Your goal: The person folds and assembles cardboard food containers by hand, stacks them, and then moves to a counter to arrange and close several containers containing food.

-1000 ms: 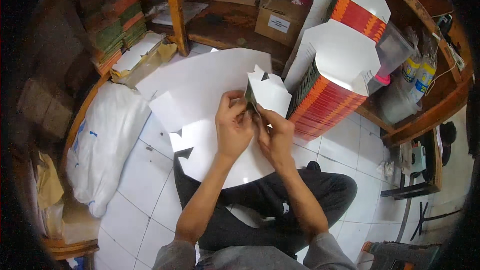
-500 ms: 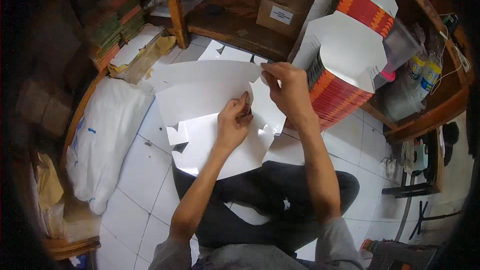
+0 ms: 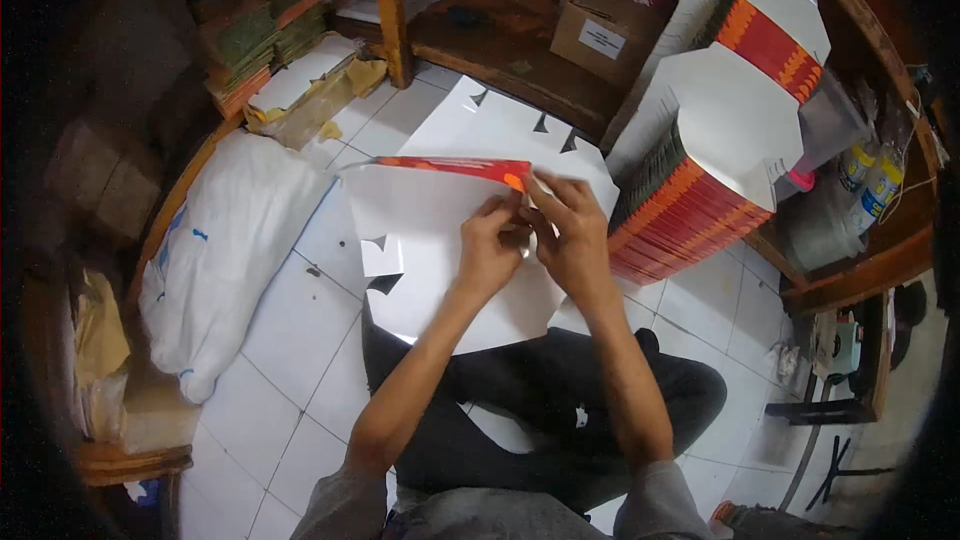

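Observation:
A white card box blank (image 3: pixel 425 215) rests over my lap, its far side raised and folded so that a strip of red printed outside shows along the top. At its far right corner my left hand (image 3: pixel 490 248) is closed, fingers pinching the card from the inner side. Right beside it, my right hand (image 3: pixel 572 235) grips the same corner from the outside, the fingertips of both hands meeting. The exact tabs between the fingers are hidden. Cut slots show at the blank's left edge. Beyond it, flat white blanks (image 3: pixel 505 125) with notched edges lie on the floor.
To the right stand tall nested stacks of red and orange card trays (image 3: pixel 690 205) with white insides. A white plastic sack (image 3: pixel 225 250) lies on the left tiles. Wooden shelves hold a cardboard box (image 3: pixel 590 30), paper bundles (image 3: pixel 240 35) and yellow-labelled bottles (image 3: pixel 880 188).
My right hand has come down and in to meet my left at the corner. The blank's far side has folded up, bringing its red outside into view. The whole view has shifted slightly.

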Demonstrator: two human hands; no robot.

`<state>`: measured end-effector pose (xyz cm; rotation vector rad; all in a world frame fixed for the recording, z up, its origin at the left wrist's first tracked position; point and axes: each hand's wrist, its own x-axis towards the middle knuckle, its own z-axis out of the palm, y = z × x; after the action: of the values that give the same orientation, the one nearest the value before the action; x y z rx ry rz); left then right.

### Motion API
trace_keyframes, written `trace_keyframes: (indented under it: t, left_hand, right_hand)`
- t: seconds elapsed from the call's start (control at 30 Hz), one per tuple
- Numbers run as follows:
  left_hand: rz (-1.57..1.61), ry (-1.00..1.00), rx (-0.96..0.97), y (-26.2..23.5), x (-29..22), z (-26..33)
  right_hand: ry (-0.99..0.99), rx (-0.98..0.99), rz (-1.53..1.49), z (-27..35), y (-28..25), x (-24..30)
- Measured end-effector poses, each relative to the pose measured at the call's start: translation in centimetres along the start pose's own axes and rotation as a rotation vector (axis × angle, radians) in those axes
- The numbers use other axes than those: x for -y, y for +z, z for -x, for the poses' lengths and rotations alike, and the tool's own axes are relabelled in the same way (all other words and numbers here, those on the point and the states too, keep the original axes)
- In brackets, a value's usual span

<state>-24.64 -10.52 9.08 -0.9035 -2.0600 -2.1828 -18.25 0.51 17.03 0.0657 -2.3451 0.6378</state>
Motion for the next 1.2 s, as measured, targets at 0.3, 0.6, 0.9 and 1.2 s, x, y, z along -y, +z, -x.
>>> trace_keyframes:
  t: [0.3,0.6,0.9,1.2]
  left_hand:
    - [-0.640,0.058,0.373,-1.1,2.4,1.5]
    - [1.179,-0.149,0.246,-6.0,-11.1,0.8]
    - [0.907,-0.022,-0.342,-4.9,-14.7,1.0]
    - [0.072,-0.194,-0.273,1.3,-14.0,3.9]
  right_hand:
    - [-0.282,0.289,0.239,-4.4,9.1,4.0]
    - [-0.318,-0.235,-0.046,-7.5,-3.8,6.2]
    - [-0.056,-0.008,-0.475,-1.8,-8.2,6.9]
    - [0.613,-0.342,-0.726,1.0,-5.4,6.2]
